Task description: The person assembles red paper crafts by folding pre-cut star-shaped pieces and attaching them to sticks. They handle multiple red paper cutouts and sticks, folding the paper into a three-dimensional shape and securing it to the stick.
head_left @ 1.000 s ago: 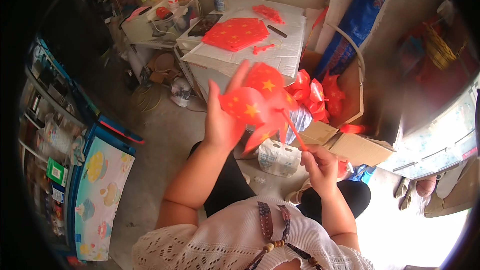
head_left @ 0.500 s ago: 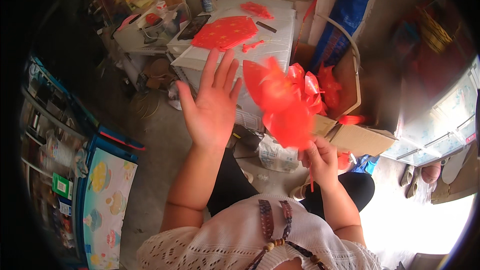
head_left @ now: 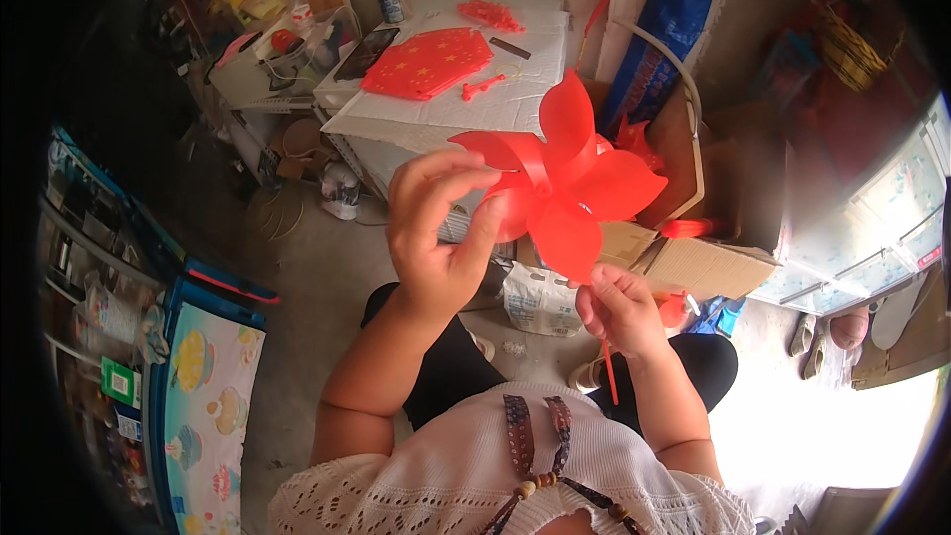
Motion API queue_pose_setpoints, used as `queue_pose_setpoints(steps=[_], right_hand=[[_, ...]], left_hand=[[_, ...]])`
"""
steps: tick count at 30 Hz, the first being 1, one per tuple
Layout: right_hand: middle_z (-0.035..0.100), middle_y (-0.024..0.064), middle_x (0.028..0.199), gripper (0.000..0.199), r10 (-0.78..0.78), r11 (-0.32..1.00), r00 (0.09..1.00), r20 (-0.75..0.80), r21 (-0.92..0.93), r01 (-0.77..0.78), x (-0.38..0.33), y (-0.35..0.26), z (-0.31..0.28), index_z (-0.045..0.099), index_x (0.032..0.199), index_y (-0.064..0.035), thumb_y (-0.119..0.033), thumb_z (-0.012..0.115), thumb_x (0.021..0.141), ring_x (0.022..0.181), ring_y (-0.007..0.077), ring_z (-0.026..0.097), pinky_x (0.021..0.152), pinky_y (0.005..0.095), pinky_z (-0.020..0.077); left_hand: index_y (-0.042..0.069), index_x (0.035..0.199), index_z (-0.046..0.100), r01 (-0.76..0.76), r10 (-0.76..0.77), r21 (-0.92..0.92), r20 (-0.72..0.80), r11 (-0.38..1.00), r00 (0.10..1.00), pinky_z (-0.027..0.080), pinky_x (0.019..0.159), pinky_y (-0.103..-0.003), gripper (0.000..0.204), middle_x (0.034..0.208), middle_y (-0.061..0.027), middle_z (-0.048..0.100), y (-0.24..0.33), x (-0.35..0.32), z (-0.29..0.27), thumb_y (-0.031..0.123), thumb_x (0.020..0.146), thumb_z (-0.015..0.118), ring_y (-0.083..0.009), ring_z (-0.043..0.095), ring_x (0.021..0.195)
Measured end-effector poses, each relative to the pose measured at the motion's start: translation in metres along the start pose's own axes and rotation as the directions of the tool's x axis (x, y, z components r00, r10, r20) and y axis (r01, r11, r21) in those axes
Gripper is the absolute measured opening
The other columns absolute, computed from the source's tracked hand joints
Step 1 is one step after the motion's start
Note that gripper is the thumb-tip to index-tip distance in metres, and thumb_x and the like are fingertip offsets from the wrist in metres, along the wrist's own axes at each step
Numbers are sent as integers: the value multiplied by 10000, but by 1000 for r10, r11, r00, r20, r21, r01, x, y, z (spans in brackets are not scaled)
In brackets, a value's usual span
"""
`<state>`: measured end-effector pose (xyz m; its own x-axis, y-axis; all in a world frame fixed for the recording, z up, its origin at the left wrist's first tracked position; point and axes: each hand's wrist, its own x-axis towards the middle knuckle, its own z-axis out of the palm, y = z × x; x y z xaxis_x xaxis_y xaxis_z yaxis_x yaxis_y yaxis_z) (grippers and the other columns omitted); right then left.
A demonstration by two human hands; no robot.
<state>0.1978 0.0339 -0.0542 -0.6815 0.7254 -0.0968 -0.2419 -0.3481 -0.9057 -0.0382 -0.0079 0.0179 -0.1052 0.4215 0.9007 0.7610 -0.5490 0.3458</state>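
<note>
A red pinwheel [head_left: 606, 186] with pointed, curved blades faces up in front of me. Its thin red stick [head_left: 609, 372] passes down through my right hand [head_left: 626, 309], whose thumb and fingers are closed round it just below the blades. My left hand [head_left: 436, 238] is at the left-hand blades, thumb and bent fingertips closed on a blade's edge. Beyond, a stack of red sheets with yellow stars [head_left: 426, 64] lies on the white-topped table [head_left: 416, 124]. A small red plastic piece [head_left: 482, 88], a dark flat strip [head_left: 510, 48] and a heap of red bits [head_left: 490, 14] lie around it.
An open cardboard box [head_left: 708, 263] at the right holds more red pinwheels [head_left: 634, 144]. On the table's left lies a dark phone [head_left: 367, 53], near a cup of sticks [head_left: 391, 5]. A white bag [head_left: 540, 299] is on the floor; a patterned panel [head_left: 213, 406] stands at the left.
My left hand, spread with its palm showing before, has curled and come to the pinwheel's blades. The pinwheel was blurred and now shows sharply, its blades fanned out.
</note>
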Motion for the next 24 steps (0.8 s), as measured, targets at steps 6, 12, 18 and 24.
queue_pose_setpoints(steps=[6,12,18,24], right_hand=[[579,47,671,312,14,998,1000,-23,56,-12,1,3,-1,628,1039,-26,-291,464,1065,468,88,427,441,201,317],[600,8,689,304,-126,991,992,-24,-42,125,8,7,0,624,1024,-34,-285,461,1075,517,54,454,474,196,346],[594,-14,703,275,-276,925,957,-90,-294,239,5,11,9,639,1081,-12,-239,484,1069,545,38,436,498,198,353],[604,-10,697,246,-340,860,931,-131,-445,251,2,12,8,658,1061,-4,-200,509,1054,569,41,481,527,205,397]], left_hand=[[26,948,658,-76,88,125,-90,989,992,469,697,-323,181,955,-82,698,8,-4,-5,86,813,763,-212,625,786],[16,1050,565,606,-550,-520,280,601,786,393,517,-203,202,1053,-90,678,32,-17,0,170,961,659,-76,555,615],[46,1091,538,659,-695,-742,409,122,591,397,492,-220,186,991,-60,639,21,-18,8,199,1007,601,-90,537,577],[67,1111,554,647,-706,-761,481,-42,520,361,469,-223,186,985,-31,637,16,-20,12,182,986,628,-77,502,551]])
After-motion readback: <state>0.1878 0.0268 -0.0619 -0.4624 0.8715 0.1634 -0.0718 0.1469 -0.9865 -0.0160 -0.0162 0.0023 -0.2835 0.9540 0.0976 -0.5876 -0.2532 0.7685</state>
